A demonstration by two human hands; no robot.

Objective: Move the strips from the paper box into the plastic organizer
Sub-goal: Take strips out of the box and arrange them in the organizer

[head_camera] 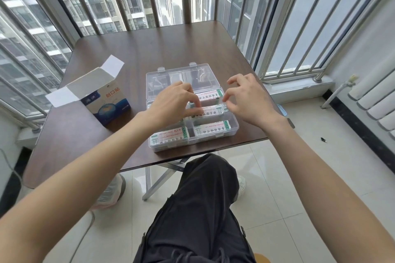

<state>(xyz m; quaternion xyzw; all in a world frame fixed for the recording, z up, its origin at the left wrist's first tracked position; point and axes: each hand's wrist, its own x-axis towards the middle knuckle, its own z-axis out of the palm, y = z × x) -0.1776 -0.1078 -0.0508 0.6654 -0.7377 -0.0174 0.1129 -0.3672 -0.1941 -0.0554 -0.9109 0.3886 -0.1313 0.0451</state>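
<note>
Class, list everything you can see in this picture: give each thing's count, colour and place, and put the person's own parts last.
table: one, dark brown, centre, by the barred window.
paper box: one, white and blue, flaps open, standing on the table left of the organizer.
plastic organizer: one, clear, lid open, mid-table near the front edge.
strips: several white-and-green stacks, in the organizer's compartments.
radiator: one, white, right wall.
left hand: one, fingers on the strips in a middle compartment.
right hand: one, above the organizer's right side, fingers curled.
</note>
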